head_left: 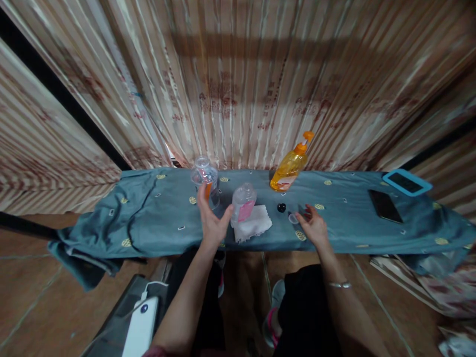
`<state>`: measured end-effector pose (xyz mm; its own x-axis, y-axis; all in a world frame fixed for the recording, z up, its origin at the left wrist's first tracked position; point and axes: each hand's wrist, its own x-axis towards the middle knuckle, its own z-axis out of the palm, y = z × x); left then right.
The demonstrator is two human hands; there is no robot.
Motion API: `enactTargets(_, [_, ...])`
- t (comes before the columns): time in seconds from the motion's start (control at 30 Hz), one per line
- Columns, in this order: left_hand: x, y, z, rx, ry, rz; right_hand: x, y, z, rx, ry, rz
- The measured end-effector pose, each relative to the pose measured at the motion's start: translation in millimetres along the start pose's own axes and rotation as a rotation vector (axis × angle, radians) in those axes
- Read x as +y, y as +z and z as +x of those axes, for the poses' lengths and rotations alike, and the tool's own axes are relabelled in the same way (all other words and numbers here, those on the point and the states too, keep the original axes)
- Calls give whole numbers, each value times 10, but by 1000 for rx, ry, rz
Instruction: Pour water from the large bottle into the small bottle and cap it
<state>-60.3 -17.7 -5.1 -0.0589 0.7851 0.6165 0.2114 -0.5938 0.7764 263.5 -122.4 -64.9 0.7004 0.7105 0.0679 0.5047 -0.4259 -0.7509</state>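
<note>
Down by the knees, a white power bank [140, 327] with its cable lies closest to the lens, and both forearms rise from there to a low bench draped in a teal patterned cloth [148, 213]. On that cloth the left hand [211, 220] is spread open, fingers apart and gripping nothing, placed between two clear bottles: one with an orange patch [205, 179] just behind the fingertips, and a second with a pink label [243, 202] just off the thumb, standing on the edge of a folded white cloth [255, 223]. Whether the palm already touches either bottle is not clear. The right hand [315, 227] rests near the front edge with its fingers curled loosely around a small clear cap [293, 217]; it looks pinched at the fingertips, though I cannot tell for sure. A small black cap [281, 208] sits just beside it. Farther back an orange pump bottle [290, 167] leans against the striped curtain [238, 79], and well to the right lie a dark phone [385, 206] and a blue-framed tablet [406, 182]. Both clear bottles appear uncapped, so a careless sweep of the open hand could tip one, and the soft, wrinkled cloth gives them poor footing; the loose caps could also roll off the front edge.
</note>
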Motion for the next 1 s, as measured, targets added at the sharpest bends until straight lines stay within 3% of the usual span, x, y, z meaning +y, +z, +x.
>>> enactTargets(0.17, [-5, 379, -14, -120, 27, -5, -151, 199, 82, -75, -155, -168])
enactTargets(0.33, [-72, 432, -119, -169, -174, -54, -281, 326, 159, -211, -327, -270])
enactTargets(0.5, [-86, 482, -110, -261, -353, -71, -320, 325, 237, -314, -397, -314])
enactTargets(0.63, [-69, 554, -41, -263, -408, -95, -387, 209, 278, -330, -412, -266])
enactTargets(0.73, [-25, 598, -18, -270, -427, -104, -582, 34, 285, -312, -434, -161])
enactTargets(0.87, [51, 658, -31, -316, -405, -107, -1080, -254, 198, -360, -572, 13])
enactTargets(1.0, [114, 726, -73, -371, -384, -153, -1604, -492, 52, -429, -716, 2])
